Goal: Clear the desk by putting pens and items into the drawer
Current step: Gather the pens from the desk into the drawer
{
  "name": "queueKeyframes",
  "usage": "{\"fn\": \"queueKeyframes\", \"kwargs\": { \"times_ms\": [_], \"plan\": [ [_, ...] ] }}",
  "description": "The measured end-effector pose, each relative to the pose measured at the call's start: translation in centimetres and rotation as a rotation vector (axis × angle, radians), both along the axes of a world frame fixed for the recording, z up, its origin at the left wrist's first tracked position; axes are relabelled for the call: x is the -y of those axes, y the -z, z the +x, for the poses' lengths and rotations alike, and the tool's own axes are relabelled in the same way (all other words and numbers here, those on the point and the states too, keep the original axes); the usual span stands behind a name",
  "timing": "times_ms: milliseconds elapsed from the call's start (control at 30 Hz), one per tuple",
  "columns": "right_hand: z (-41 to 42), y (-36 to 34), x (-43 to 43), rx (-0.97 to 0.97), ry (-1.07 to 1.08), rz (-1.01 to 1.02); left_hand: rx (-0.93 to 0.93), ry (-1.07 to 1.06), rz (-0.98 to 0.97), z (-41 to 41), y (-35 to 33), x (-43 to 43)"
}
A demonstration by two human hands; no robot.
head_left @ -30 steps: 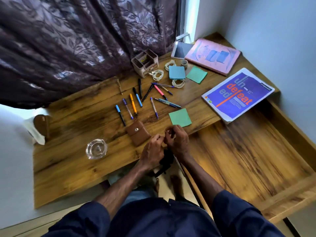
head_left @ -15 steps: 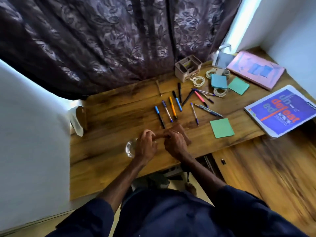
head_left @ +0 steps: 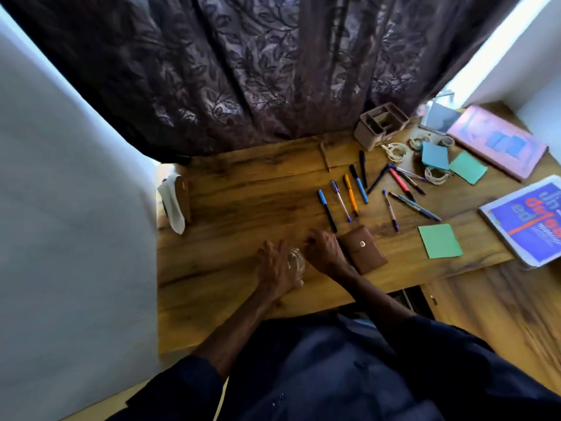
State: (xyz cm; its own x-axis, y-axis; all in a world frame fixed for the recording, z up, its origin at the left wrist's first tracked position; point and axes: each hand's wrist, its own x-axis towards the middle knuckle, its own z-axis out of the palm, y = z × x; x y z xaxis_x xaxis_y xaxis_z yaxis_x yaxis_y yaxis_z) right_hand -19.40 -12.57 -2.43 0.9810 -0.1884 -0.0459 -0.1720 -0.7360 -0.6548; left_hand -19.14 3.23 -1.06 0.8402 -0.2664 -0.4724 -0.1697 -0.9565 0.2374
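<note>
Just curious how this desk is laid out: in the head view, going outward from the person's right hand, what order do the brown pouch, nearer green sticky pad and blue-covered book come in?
From the right hand:
1. Brown pouch, just beside the hand, on its right.
2. Green sticky pad, farther right, toward the front.
3. Blue-covered book, at the far right.

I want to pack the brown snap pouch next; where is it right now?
Head view: the brown pouch lies on the desk right beside the right hand, on its right, with a green sticky note farther right.
</note>
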Motion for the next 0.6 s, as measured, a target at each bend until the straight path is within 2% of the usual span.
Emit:
{"fn": "queueKeyframes", "kwargs": {
  "times_ms": [167, 233, 300, 367, 433, 600],
  "plan": [
    [2.5, 0.4, -1.0, 0.032, -0.025, -0.051, 0.08, 0.002, -0.147, 1.4, -0.1, -0.6],
    [3.9, 0.3, -1.5, 0.018, -0.025, -0.034, 0.088, -0.064, -0.167, 2.5, -0.4, -1.1],
    [5.6, 0.2, -2.3, 0.036, -0.04, -0.005, 0.173, -0.159, -0.186, 3.9, -0.7, -2.1],
    [7.3, -0.2, -3.6, 0.088, -0.101, -0.002, 0.215, -0.224, -0.199, 5.3, -1.3, -3.7],
    [8.9, -0.2, -5.2, 0.124, -0.146, -0.005, 0.158, -0.284, -0.195, 6.7, -1.9, -5.4],
    [12.1, 1.4, -9.7, 0.059, -0.279, 0.001, 0.201, -0.448, -0.138, 7.9, -2.2, -11.4]
  ]
}}
